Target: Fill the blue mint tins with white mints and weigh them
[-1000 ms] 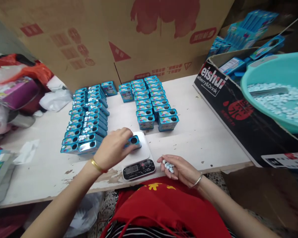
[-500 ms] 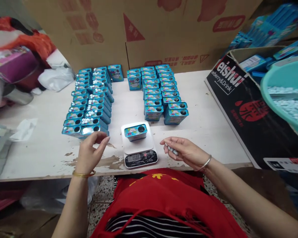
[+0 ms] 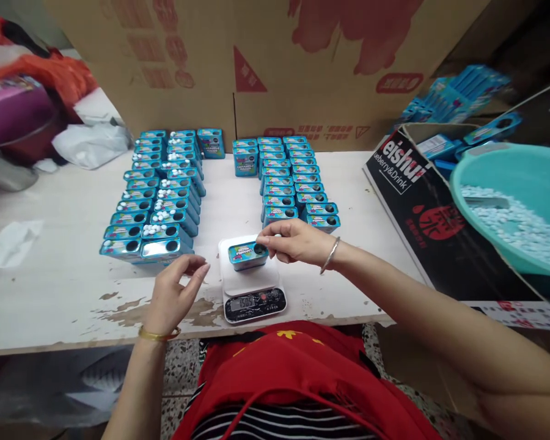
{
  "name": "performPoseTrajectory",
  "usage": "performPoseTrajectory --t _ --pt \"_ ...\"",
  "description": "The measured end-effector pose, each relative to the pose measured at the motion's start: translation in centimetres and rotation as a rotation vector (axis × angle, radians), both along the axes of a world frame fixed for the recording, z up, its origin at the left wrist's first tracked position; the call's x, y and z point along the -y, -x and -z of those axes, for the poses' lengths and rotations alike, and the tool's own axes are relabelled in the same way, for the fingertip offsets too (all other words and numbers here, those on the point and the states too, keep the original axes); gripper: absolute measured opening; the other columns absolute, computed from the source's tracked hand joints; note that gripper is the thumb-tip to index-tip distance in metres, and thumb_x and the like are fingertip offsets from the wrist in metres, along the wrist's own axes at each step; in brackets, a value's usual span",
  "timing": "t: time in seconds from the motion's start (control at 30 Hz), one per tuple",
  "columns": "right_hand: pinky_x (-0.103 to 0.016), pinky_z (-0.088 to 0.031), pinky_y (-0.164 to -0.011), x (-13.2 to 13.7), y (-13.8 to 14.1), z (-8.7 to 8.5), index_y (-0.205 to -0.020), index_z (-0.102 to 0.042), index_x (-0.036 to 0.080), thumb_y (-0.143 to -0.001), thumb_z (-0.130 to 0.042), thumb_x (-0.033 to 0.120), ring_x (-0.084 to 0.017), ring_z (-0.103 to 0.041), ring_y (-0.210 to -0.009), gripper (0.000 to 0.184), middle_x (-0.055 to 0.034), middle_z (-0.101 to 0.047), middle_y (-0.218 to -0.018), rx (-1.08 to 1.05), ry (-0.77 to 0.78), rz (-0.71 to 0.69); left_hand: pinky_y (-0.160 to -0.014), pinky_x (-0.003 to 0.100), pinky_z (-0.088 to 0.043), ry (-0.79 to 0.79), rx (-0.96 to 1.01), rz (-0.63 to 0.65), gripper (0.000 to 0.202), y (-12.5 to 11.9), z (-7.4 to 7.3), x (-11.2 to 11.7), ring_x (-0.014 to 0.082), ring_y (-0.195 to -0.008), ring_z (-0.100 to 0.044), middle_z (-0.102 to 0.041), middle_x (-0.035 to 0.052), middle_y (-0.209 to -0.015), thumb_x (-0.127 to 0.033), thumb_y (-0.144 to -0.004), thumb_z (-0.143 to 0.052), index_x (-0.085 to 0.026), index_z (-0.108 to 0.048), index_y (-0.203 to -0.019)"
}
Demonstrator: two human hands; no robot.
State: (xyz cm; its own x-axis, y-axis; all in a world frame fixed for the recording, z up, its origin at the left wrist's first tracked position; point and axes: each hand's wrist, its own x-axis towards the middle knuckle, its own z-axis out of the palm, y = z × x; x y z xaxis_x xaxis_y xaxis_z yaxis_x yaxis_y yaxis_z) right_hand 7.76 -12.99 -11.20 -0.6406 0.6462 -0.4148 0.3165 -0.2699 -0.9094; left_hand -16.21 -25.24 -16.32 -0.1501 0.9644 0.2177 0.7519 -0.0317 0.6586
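A small blue tin [image 3: 247, 260] with a round hole in its top stands on a white digital scale [image 3: 253, 284] in front of me. My right hand [image 3: 286, 240] reaches over the scale, its thumb and fingertips pinched at the tin's hole. Its curled fingers hide the small white candies seen in them a moment ago. My left hand [image 3: 178, 296] hovers left of the scale, loosely curled, with a gap between thumb and fingers and nothing in it. Close beyond it stand two columns of blue tins [image 3: 165, 247], many with white candies [image 3: 154, 230] on their tops.
More blue tins [image 3: 279, 214] stand in columns behind the scale. At right, a turquoise basin [image 3: 461, 183] of white candies with a scoop rests on a black carton [image 3: 407, 195]. A large cardboard box [image 3: 201, 73] backs the table. Plastic bags [image 3: 91, 146] lie left.
My right hand has moved left and forward, from beside the scale to the tin's hole. The scale's displayed digits have changed. My left hand stays near the left tins; the view has shifted slightly.
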Motion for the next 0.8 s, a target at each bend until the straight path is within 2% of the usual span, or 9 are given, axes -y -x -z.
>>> performPoseTrajectory --t 0.2,0.3,0.53,0.7,0.8 --pt "-0.018 -0.029 -0.04 -0.9 0.4 -0.2 -0.089 -0.066 0.015 -0.083 -0.064 0.021 -0.004 -0.042 -0.042 0.009 0.0047 -0.052 -0.054 0.099 -0.119 -0.151 -0.072 0.027 -0.051 0.032 0.017 -0.018 0.026 0.4 0.7 0.1 0.0139 -0.072 -0.061 -0.067 0.0027 -0.081 -0.044 -0.086 -0.055 -0.018 -0.062 -0.086" --pt "-0.02 -0.032 -0.044 -1.1 0.8 -0.3 -0.096 -0.066 0.015 -0.082 -0.062 0.015 -0.006 -0.043 -0.043 0.015 0.0042 -0.053 -0.057 0.183 -0.168 -0.205 -0.071 0.027 -0.05 0.05 0.022 -0.016 0.027 0.5 1.0 0.1 0.0139 -0.072 -0.06 -0.067 0.0029 -0.081 -0.044 -0.086 -0.055 -0.018 -0.062 -0.086" --pt "-0.023 -0.035 -0.059 -1.9 1.7 -1.0 -0.097 -0.068 0.016 -0.076 -0.066 0.009 -0.009 -0.046 -0.058 0.023 0.0036 -0.054 -0.063 0.329 -0.502 -0.329 -0.072 0.026 -0.049 0.08 0.016 0.008 0.024 -0.1 1.4 -0.4 0.0135 -0.074 -0.061 -0.067 0.0031 -0.084 -0.041 -0.088 -0.053 -0.018 -0.062 -0.087" --pt "-0.023 -0.035 -0.06 -2.1 1.7 -1.2 -0.098 -0.068 0.016 -0.075 -0.067 0.008 -0.01 -0.048 -0.061 0.024 0.0035 -0.054 -0.064 0.346 -0.477 -0.319 -0.071 0.026 -0.049 0.082 0.025 0.016 0.023 -0.2 1.9 -0.6 0.0131 -0.074 -0.06 -0.067 0.0024 -0.083 -0.04 -0.088 -0.054 -0.018 -0.062 -0.087" --pt "-0.022 -0.034 -0.056 -2.3 1.1 -1.3 -0.09 -0.067 0.016 -0.075 -0.068 0.009 -0.008 -0.046 -0.055 0.017 0.0045 -0.053 -0.06 0.241 -0.373 -0.244 -0.072 0.026 -0.049 0.081 0.016 0.018 0.021 0.0 2.0 -0.6 0.0129 -0.074 -0.06 -0.066 0.0021 -0.083 -0.038 -0.088 -0.055 -0.018 -0.062 -0.088"
